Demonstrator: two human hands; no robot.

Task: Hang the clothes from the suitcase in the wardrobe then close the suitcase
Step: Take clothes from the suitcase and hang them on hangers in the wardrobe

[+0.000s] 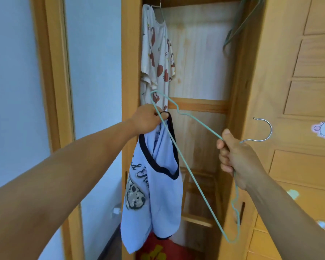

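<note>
Two bare hands work in front of the open wardrobe (201, 72). The left hand (148, 119) is clenched on the dark-trimmed shoulder strap of a light blue sleeveless top (154, 194), and the same fist pinches the wire of a teal hanger (195, 184) just below its upper corner. The top hangs straight down from that hand, its printed front turned to the left, its hem low in the wardrobe opening above something red with yellow marks (158, 248) at the bottom edge of the view; what that red thing is cannot be told.

The right hand (238, 160) is closed around the hanger's neck, with the thumb pressed on the upper wire. The metal hook (265, 130) sticks out to the right of this hand, in front of the wooden wardrobe door (298, 91). The hanger is tilted steeply: one corner is up by the left hand, the other far down near the lower right of the opening. Its long bar appears to run through the top's neck opening.

Inside, a cream shirt with reddish-brown prints (158, 53) hangs at the left. At the upper right, a few empty hangers (238, 25) dangle.
</note>
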